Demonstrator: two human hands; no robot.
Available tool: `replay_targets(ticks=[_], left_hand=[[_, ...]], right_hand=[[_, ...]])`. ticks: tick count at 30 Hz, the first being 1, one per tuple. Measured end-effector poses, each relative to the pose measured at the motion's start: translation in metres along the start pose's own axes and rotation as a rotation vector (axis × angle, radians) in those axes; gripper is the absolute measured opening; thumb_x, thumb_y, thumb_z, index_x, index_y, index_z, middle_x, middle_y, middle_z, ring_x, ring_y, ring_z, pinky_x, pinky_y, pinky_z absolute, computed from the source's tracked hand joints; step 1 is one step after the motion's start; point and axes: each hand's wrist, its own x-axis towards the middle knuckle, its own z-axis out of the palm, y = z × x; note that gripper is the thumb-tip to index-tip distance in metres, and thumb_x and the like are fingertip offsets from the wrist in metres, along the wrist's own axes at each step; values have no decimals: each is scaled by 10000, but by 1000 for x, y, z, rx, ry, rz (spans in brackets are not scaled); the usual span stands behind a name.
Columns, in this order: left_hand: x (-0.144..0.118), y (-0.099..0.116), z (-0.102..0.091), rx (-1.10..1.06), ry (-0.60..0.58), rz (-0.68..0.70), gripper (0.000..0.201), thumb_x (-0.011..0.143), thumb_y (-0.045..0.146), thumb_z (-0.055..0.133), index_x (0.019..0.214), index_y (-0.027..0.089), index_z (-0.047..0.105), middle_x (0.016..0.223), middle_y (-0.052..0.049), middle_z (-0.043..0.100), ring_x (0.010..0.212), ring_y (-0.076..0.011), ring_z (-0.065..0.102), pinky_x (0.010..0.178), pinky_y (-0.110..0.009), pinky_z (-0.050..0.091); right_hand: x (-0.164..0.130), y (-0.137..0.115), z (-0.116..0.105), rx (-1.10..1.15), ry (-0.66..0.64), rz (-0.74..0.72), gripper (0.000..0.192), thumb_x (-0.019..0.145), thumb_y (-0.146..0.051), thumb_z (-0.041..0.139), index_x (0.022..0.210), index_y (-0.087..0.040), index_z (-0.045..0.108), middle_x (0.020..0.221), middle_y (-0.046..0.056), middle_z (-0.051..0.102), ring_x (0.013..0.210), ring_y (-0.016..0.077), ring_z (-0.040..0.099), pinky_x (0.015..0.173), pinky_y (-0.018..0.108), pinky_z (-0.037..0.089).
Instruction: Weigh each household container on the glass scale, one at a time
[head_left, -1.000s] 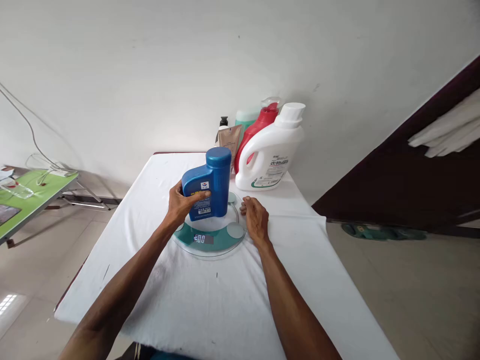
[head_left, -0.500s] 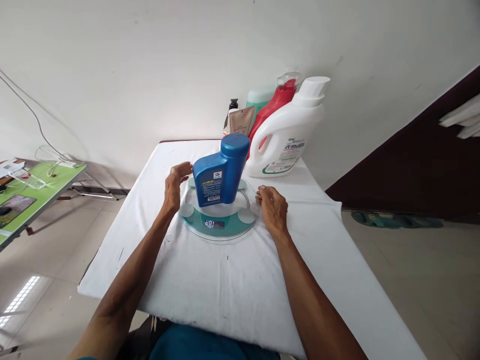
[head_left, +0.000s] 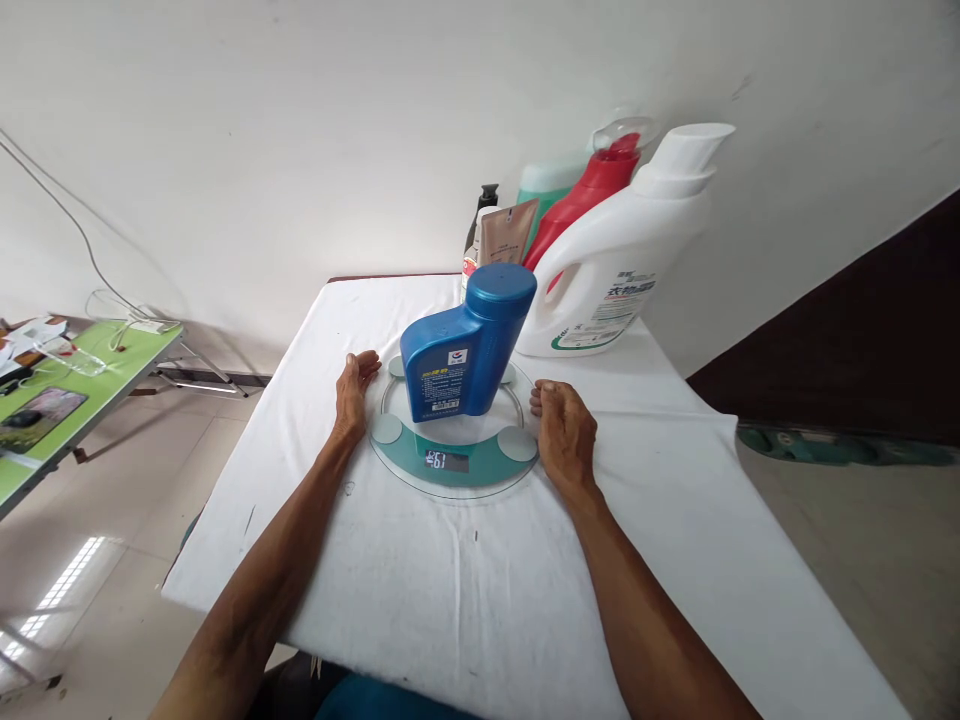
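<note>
A blue plastic bottle (head_left: 454, 365) with a screw cap stands upright on a round glass scale (head_left: 409, 460). Lit digits show on the scale's display (head_left: 447, 461), blurry but perhaps reading 61. Just left of the scale, my left hand (head_left: 355, 395) rests on edge with its fingers stretched out and nothing held. My right hand (head_left: 564, 430) lies at the scale's right rim, its fingers curled in and no object visible in them. Neither hand touches the bottle. Whether the right fingertips touch the glass, I cannot tell.
Behind the scale stand a white detergent jug (head_left: 615, 270), a red bottle (head_left: 589, 195), a green container (head_left: 551, 185), a brown tube (head_left: 506, 235) and a black pump bottle (head_left: 485, 200). White cloth (head_left: 420, 580) covers the table. A green table (head_left: 105, 385) stands to the left.
My left hand has drawn slightly away from the bottle's side. The view has shifted, and the display's digits have changed. The bottle stays on the scale.
</note>
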Motion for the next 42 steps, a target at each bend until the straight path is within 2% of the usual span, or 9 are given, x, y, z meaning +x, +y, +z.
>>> replay_targets(ticks=[6, 12, 23, 42], left_hand=[[-1, -2, 0, 7, 0, 6, 678, 929, 773, 454, 1089, 177, 735, 1265, -160, 726, 1202, -302, 692, 1162, -525, 461], [-2, -1, 0, 41, -6, 12, 702, 912, 800, 451, 1090, 182, 732, 1256, -158, 723, 1193, -305, 686, 1148, -525, 471], [-3, 0, 0, 87, -19, 32, 708, 923, 803, 428, 1089, 190, 741, 1255, -156, 724, 1201, -314, 680, 1116, -534, 495], [-3, -4, -2, 109, -20, 39, 687, 921, 797, 449, 1053, 190, 742, 1195, -149, 729, 1186, -316, 672, 1078, -507, 512]], right_hand=[[-1, 1, 0, -38, -12, -16, 477, 986, -618, 379, 965, -214, 633, 978, 124, 717, 847, 260, 680, 858, 462, 566], [-1, -2, -1, -33, -22, -11, 463, 984, -590, 386, 996, -206, 644, 975, 119, 715, 893, 259, 688, 835, 430, 567], [-1, 0, -1, -25, -27, 35, 474, 975, -617, 416, 984, -214, 664, 940, 96, 733, 823, 237, 680, 790, 398, 554], [-3, -1, -4, -84, -46, 23, 479, 985, -617, 392, 971, -218, 655, 938, 90, 728, 832, 238, 676, 812, 402, 540]])
